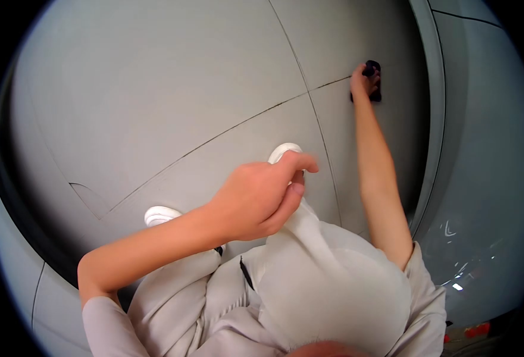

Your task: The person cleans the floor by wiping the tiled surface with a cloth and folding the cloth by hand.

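Observation:
My right hand [366, 82] reaches out over the tiled floor [214, 71] at the upper right, its fingers wrapped round a small dark object [375, 92] that lies close to the curved edge beside it. What that object is cannot be made out. Nearer to me, my left hand [266, 191] is raised in front of my knees, above one white shoe [285, 150]. Its fingers are curled, with the index finger bent and slightly blurred. Whether anything sits between thumb and fingers is hidden.
Another white shoe [162, 215] stands to the left. A glossy grey-green curved surface [482, 149] rises at the right behind a pale rim [437, 119]. A dark curved band [36, 229] runs along the left. Red items [477, 330] show at the lower right.

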`<state>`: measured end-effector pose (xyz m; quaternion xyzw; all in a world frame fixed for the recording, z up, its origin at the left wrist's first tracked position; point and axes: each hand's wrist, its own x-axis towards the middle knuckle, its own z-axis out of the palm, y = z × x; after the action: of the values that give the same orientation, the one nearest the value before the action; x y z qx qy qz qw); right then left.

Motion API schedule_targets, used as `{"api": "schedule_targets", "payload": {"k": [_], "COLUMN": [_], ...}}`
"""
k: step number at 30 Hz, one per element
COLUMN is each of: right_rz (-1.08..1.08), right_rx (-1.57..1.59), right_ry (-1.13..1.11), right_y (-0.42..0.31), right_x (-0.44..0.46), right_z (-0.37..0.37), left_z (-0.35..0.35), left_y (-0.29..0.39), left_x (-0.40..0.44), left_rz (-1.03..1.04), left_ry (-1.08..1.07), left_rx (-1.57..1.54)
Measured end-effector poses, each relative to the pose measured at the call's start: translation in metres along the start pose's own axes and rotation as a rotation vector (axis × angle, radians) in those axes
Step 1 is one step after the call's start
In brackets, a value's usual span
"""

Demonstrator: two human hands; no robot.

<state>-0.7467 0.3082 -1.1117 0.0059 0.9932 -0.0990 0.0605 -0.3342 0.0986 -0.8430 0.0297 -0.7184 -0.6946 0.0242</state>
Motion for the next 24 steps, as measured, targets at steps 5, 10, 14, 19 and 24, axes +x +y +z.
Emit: {"api": "schedule_targets", "payload": {"k": [5,10,14,19,24], "right_rz": [-0.470,-1.125,-1.302,-1.236,-0.777], "right_rx": [0.240,0.335,0.034,0.197,0.051], "right_ry": [-0.013,-0.199,-0.165,-0.135,0.087], "right_y": [-0.119,-0.237,-0.252,-0.222,-0.037], "right_x": [-0.080,-0.227,-0.262,-0.177,-0.073], "right_z": [0.011,0.052,0.068,0.030,-0.010], "left_z": [0.013,0.013,0.015,0.005,0.002], "left_y": [-0.004,-0.006,-0.008,-0.006,-0.008], "left_x": [-0.004,0.004,0.018,0.035,0.032], "left_rz": [-0.047,-0.047,-0.107,-0.134,-0.078], "left_ry": [0.028,-0.059,-0.013,0.024,-0.002], "left_rx": [-0.048,-0.010,-0.042,-0.047,-0.016]}}
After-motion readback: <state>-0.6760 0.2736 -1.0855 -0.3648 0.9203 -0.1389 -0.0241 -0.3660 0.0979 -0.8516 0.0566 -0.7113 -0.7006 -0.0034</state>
